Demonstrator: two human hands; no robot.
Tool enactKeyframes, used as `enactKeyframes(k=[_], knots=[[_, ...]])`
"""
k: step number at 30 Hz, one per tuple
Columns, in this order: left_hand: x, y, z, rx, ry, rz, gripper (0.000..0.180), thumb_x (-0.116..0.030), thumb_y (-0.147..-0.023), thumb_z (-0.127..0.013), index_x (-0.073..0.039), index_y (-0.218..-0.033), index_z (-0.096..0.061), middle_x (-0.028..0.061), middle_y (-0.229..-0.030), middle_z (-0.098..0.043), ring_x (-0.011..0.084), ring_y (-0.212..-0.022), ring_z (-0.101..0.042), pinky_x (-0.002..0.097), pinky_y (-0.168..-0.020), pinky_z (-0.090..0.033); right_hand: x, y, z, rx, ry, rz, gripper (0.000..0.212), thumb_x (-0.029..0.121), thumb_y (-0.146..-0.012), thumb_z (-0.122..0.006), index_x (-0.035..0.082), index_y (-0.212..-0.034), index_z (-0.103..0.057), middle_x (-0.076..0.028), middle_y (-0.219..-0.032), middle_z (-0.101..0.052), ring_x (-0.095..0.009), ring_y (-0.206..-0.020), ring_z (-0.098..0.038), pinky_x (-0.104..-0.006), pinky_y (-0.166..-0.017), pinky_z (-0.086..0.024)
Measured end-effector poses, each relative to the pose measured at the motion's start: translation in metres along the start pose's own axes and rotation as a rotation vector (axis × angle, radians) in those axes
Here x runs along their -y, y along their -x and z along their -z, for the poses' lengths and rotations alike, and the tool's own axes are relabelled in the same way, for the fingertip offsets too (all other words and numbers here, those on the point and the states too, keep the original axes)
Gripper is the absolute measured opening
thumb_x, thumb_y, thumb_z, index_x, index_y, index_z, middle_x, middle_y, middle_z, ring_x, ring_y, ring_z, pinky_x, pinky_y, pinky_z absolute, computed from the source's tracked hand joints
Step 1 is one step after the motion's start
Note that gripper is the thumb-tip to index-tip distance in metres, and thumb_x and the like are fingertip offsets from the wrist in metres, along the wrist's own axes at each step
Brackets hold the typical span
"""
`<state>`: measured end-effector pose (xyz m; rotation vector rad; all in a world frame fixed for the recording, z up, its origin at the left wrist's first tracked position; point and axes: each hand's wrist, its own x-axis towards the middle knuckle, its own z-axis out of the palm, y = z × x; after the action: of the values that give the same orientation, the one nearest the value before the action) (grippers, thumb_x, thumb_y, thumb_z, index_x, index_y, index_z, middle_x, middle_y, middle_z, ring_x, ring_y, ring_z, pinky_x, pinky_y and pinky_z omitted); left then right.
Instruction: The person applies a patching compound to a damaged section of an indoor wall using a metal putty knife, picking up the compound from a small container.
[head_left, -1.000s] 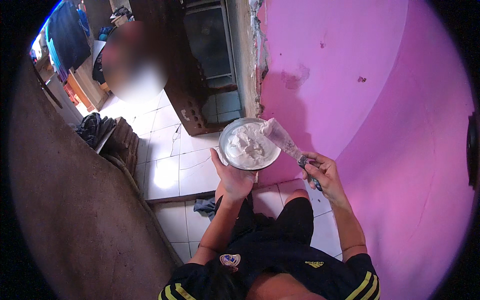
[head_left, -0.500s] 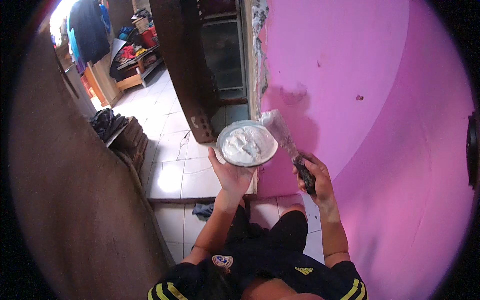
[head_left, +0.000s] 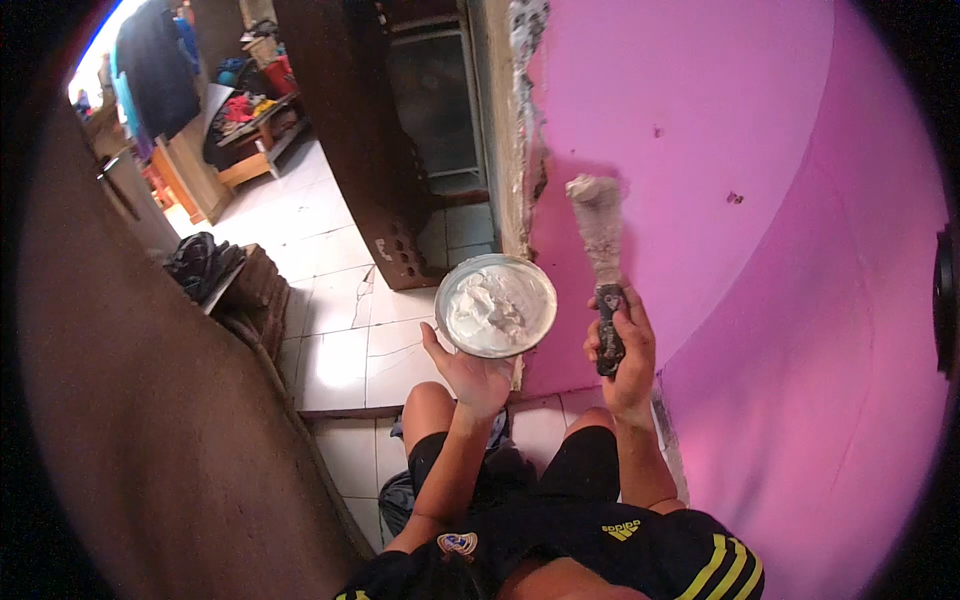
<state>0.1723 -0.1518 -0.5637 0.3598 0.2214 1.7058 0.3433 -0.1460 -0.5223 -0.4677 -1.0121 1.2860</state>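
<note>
My left hand (head_left: 476,382) supports a round bowl (head_left: 542,297) from below, its thumb out to the left side; most of the fingers are hidden under it. Thick white paste (head_left: 484,306) lies heaped in the bowl. In my right hand (head_left: 632,352) is a putty knife (head_left: 603,238), gripped by its dark, stained handle with the blade pointing up. A lump of white paste sits on the blade's tip. The blade is in front of the pink wall (head_left: 690,270), to the right of the wall's rough, broken edge (head_left: 525,110); I cannot tell whether it touches.
A dark door (head_left: 345,120) stands left of the broken edge. Beyond a low step, a white tiled floor (head_left: 325,270) leads to hanging clothes (head_left: 155,75) and a cluttered shelf (head_left: 262,140). A brown surface (head_left: 160,400) curves along my left; a dark bag (head_left: 200,262) lies by it.
The putty knife has moved from beside the bowl and broken edge to the right and up, turning more upright. The bowl now sits slightly lower. My left knee has come into view.
</note>
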Motion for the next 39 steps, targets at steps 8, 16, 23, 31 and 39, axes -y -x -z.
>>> enactKeyframes(k=[8, 16, 23, 31, 39], knots=[[-0.065, 0.001, 0.066, -0.110, -0.302, 0.232, 0.083, -0.072, -0.083, -0.027, -0.014, -0.142, -0.030, 0.0083, -0.142, -0.035, 0.0287, -0.130, -0.033, 0.0467, -0.108, -0.023, -0.041, 0.022, -0.074, -0.259, 0.131, 0.175, 0.047, 0.012, -0.095, -0.038, 0.006, -0.141, -0.032, -0.007, -0.103, -0.054, -0.008, -0.070, -0.050, -0.0227, -0.059, -0.044], [-0.077, -0.048, 0.055, 0.287, 0.271, 0.415, 0.081, -0.070, -0.083, -0.025, -0.014, -0.142, -0.030, 0.0074, -0.145, -0.030, 0.0299, -0.134, -0.028, 0.0484, -0.109, -0.023, -0.056, 0.020, -0.111, -0.392, 0.037, 0.254, 0.052, 0.016, -0.094, -0.041, 0.003, -0.142, -0.026, -0.006, -0.107, -0.049, -0.009, -0.066, -0.047, -0.0229, -0.056, -0.039], [-0.079, -0.041, 0.047, -0.078, -0.096, 0.452, 0.085, -0.072, -0.082, -0.028, -0.011, -0.141, -0.029, 0.0104, -0.142, -0.034, 0.0300, -0.131, -0.032, 0.0455, -0.109, -0.024, -0.084, 0.008, -0.153, -0.445, 0.082, 0.244, 0.053, 0.013, -0.095, -0.037, 0.003, -0.144, -0.020, -0.003, -0.107, -0.046, -0.010, -0.073, -0.045, -0.0240, -0.064, -0.039], [-0.107, -0.041, 0.063, -0.122, -0.156, 0.510, 0.086, -0.071, -0.083, -0.025, -0.008, -0.142, -0.028, 0.0122, -0.143, -0.033, 0.0320, -0.131, -0.032, 0.0456, -0.109, -0.024, -0.103, -0.008, -0.167, -0.456, 0.195, 0.346, 0.051, 0.011, -0.097, -0.034, 0.004, -0.145, -0.019, -0.002, -0.100, -0.044, -0.009, -0.074, -0.041, -0.0233, -0.068, -0.038], [-0.118, -0.047, 0.068, -0.078, -0.123, 0.445, 0.083, -0.068, -0.085, -0.027, -0.008, -0.141, -0.029, 0.0120, -0.142, -0.034, 0.0310, -0.131, -0.032, 0.0454, -0.109, -0.025, -0.119, -0.019, -0.176, -0.491, 0.343, 0.351, 0.053, 0.014, -0.098, -0.038, 0.004, -0.146, -0.017, -0.001, -0.088, -0.044, -0.009, -0.075, -0.040, -0.0226, -0.071, -0.037]])
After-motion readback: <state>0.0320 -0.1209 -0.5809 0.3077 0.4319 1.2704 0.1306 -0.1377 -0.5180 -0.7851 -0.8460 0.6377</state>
